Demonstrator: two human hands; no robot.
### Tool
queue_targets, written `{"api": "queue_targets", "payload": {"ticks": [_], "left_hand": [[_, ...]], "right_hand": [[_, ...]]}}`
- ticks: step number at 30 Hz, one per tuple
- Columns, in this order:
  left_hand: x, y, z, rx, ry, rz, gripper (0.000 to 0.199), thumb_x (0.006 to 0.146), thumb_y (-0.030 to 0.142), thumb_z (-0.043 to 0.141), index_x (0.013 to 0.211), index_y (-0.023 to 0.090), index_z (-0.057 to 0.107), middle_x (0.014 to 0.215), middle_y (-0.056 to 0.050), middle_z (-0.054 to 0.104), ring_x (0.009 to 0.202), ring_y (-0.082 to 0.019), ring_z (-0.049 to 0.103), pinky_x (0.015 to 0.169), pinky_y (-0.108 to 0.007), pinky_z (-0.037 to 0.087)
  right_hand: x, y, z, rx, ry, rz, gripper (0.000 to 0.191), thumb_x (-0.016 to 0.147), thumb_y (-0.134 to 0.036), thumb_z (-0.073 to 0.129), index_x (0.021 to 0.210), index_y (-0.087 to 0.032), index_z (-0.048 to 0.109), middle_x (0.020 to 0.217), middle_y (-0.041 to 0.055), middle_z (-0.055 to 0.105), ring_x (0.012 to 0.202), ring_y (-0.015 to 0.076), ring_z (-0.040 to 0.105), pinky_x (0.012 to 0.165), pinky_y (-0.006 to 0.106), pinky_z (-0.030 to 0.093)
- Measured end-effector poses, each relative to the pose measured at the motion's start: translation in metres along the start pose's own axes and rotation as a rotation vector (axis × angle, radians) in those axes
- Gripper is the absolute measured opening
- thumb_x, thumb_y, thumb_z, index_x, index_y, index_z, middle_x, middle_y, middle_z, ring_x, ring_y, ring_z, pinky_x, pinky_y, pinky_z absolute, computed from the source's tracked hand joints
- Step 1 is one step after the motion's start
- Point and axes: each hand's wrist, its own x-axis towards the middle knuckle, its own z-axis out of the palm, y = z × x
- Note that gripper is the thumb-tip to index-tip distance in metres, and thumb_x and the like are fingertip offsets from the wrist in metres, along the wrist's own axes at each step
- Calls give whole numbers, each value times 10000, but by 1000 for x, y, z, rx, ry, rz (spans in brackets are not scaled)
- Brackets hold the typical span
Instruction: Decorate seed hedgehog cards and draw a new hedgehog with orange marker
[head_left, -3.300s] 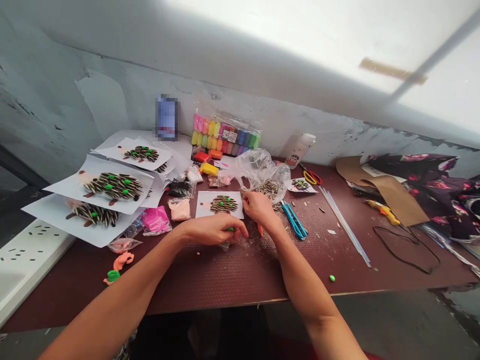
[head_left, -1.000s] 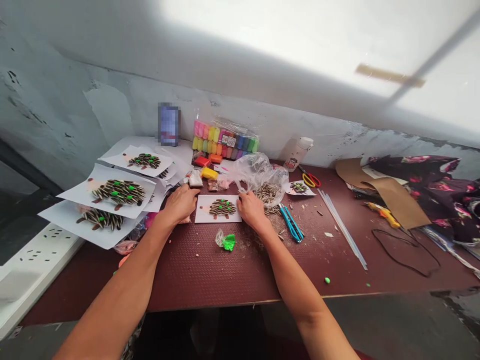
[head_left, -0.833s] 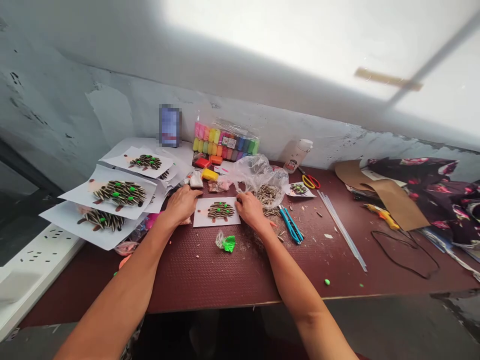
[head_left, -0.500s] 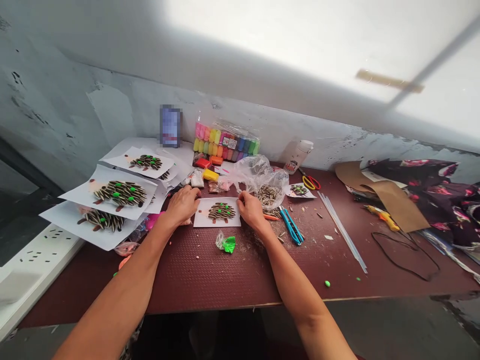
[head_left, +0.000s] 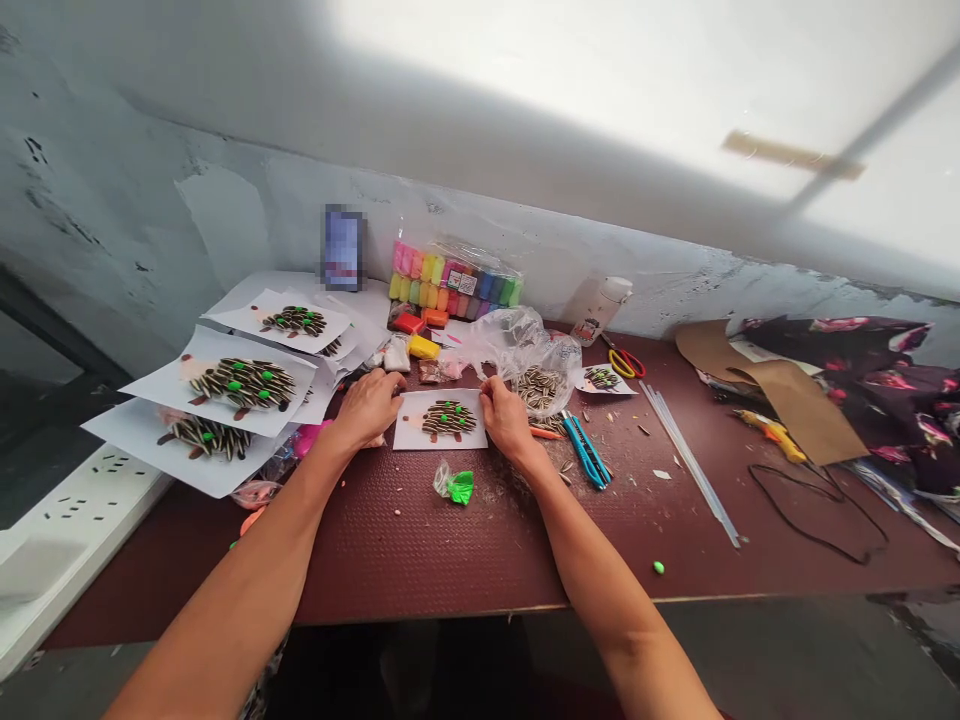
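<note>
A white card (head_left: 406, 436) lies on the table, bearing a hedgehog picture (head_left: 448, 418) made of striped sunflower seeds with green dots. My left hand (head_left: 370, 408) grips its left edge near the upper corner, fingers curled. At the opposite edge, my right hand (head_left: 504, 415) pinches the card between thumb and fingers. Just in front of the card rests a lump of green clay (head_left: 460, 488) in a bit of clear plastic. Behind my right hand, a clear plastic bag (head_left: 537, 385) holds loose sunflower seeds.
Similar hedgehog cards (head_left: 217, 375) are stacked at left, beside a white power strip (head_left: 82, 520). Packs of coloured clay (head_left: 454, 282) lean on the wall. Rightward are a blue utility knife (head_left: 586, 452), scissors (head_left: 625, 361), glue sticks (head_left: 690, 465), a glue gun (head_left: 776, 432) and its cord.
My view has shifted slightly. Both hands stay on the card's edges, and the things on the table lie as before.
</note>
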Motion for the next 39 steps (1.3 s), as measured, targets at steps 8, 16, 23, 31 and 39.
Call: {"api": "queue_targets", "payload": {"ticks": [8,16,23,31,39], "left_hand": [[0,0,-2,-19,-27,20,228,902,230,516,986,201,726,1034,-112,694,1023,-281,656,913,-373,514],[3,-1,-3,-116,-4,16,190,870,195,507,868,215,695,996,-86,737,979,-259,670,867,-347,508],[5,-1,-8,-278,0,-23,188,840,219,521,891,203,702,940,-77,762,894,-246,686,802,-331,507],[5,-1,-7,-347,-24,-24,234,814,218,533,990,184,684,948,-82,752,893,-242,689,793,-323,503],[4,1,-4,-322,-60,-66,262,755,205,569,986,196,693,958,-81,750,918,-252,696,823,-332,507]], "right_hand": [[-2,-1,0,114,68,-23,239,918,-153,418,1082,-198,586,972,82,720,845,227,674,746,284,429],[0,4,1,369,62,-24,203,853,-221,502,1020,-190,613,846,20,672,755,169,609,742,263,447],[0,3,-2,266,23,-2,139,891,-252,452,896,-217,587,726,-9,598,677,167,533,669,251,364],[1,3,-2,164,-13,13,176,911,-213,434,987,-200,592,831,37,654,766,206,596,721,276,374],[1,5,1,162,4,14,160,900,-205,440,964,-212,586,774,15,626,710,192,549,683,271,354]]}}
